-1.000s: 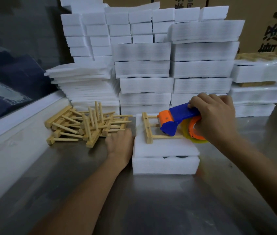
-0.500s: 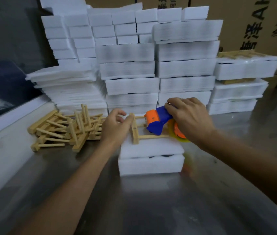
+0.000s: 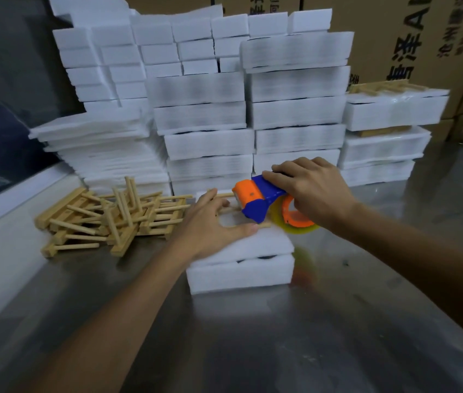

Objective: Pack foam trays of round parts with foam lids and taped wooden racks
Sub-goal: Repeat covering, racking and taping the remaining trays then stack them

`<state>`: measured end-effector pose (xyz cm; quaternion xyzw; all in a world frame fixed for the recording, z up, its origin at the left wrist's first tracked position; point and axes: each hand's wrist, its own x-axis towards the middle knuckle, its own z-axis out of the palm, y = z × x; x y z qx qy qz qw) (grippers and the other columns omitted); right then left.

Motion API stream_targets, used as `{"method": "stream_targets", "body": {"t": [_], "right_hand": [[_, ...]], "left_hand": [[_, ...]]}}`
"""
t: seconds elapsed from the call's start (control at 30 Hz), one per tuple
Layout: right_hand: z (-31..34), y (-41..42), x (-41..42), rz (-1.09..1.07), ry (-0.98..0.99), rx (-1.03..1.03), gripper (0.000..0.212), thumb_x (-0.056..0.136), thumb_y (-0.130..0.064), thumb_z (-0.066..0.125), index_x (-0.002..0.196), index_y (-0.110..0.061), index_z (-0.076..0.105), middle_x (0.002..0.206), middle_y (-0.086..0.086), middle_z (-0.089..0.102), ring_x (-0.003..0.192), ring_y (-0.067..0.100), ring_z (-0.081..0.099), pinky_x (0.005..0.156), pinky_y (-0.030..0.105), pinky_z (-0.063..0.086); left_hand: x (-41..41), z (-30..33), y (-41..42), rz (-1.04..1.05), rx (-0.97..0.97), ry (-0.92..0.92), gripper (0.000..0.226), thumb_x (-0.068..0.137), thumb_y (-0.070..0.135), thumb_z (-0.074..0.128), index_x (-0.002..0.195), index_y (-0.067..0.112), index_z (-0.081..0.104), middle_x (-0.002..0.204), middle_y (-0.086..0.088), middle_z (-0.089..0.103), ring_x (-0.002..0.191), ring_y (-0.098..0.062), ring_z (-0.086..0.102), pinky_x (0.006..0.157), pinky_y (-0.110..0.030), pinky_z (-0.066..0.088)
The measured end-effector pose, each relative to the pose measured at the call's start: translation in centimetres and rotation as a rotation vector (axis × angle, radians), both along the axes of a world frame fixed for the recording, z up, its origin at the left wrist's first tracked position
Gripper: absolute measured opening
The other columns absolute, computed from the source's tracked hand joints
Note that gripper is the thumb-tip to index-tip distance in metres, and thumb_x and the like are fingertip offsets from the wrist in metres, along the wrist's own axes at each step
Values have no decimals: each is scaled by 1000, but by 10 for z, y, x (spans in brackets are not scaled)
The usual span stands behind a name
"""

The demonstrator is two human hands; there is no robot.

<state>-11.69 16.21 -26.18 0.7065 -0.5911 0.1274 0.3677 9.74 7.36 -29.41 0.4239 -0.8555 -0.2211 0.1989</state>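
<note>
My left hand (image 3: 213, 222) lies flat over the wooden rack (image 3: 226, 207) on top of the foam lid (image 3: 256, 245), fingers spread and straight, thumb stretched along the rack's near dowel. The lid covers a foam tray (image 3: 241, 275) at the middle of the steel table (image 3: 253, 344); a dark gap shows between lid and tray, and I cannot see the parts inside. My right hand (image 3: 314, 191) grips the blue and orange tape gun (image 3: 256, 198), fingers curled over its top, its orange nose resting on the rack just right of my left hand's fingers. The yellowish tape roll (image 3: 294, 219) hangs off the lid's right edge. To the left, a loose pile of wooden racks (image 3: 111, 217) sprawls on the table. Behind it all, stacks of white foam (image 3: 205, 114) rise at the far side, and at the far right stand wrapped trays (image 3: 394, 112) with a rack on top, before cardboard boxes (image 3: 411, 38).
</note>
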Motion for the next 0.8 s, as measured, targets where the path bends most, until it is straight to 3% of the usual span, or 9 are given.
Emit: {"method": "stream_targets", "body": {"t": [0.07, 0.23, 0.37, 0.47, 0.67, 0.8], "right_hand": [[-2, 5, -8, 17, -18, -14, 74, 55, 10, 77, 125, -8, 65, 115, 15, 69, 96, 38, 66, 71, 43, 51], [-8, 6, -18, 44, -67, -5, 68, 64, 8, 77, 128, -8, 64, 120, 15, 67, 102, 39, 65, 73, 47, 53], [-13, 33, -70, -82, -126, 22, 76, 57, 12, 75, 129, -8, 63, 121, 17, 66, 102, 42, 63, 75, 48, 52], [-17, 47, -89, -166, -84, 70, 81, 53, 14, 75, 129, -9, 63, 121, 16, 66, 101, 41, 63, 73, 49, 51], [-25, 45, -88, -153, -36, 110, 84, 46, 12, 81, 126, -9, 65, 117, 16, 68, 98, 40, 64, 70, 46, 52], [-27, 38, -86, -152, -46, 107, 85, 39, 11, 83, 120, -8, 68, 111, 16, 69, 91, 40, 65, 67, 45, 51]], "left_hand": [[1, -1, 1, 1, -2, 1, 119, 43, 96, 52, 142, 30, 46, 161, 14, 15, 147, -12, 17, 116, -44, 26], [2, 0, 1, 6, 4, -34, 116, 48, 95, 50, 145, 32, 42, 162, 16, 12, 148, -14, 16, 117, -46, 26], [5, 0, 1, 8, 24, -56, 112, 51, 94, 50, 145, 35, 40, 161, 21, 9, 148, -14, 14, 118, -46, 23], [4, 1, 1, 12, 38, -40, 115, 47, 95, 48, 145, 35, 40, 160, 24, 9, 148, -12, 13, 118, -46, 22], [5, 5, 3, -2, 61, -88, 99, 64, 87, 56, 148, 37, 36, 161, 22, 7, 149, -13, 12, 118, -47, 21], [-11, 15, 30, 7, -324, -176, 81, 68, 82, 50, 140, 47, 36, 148, 11, 31, 138, -20, 30, 110, -54, 24]]}}
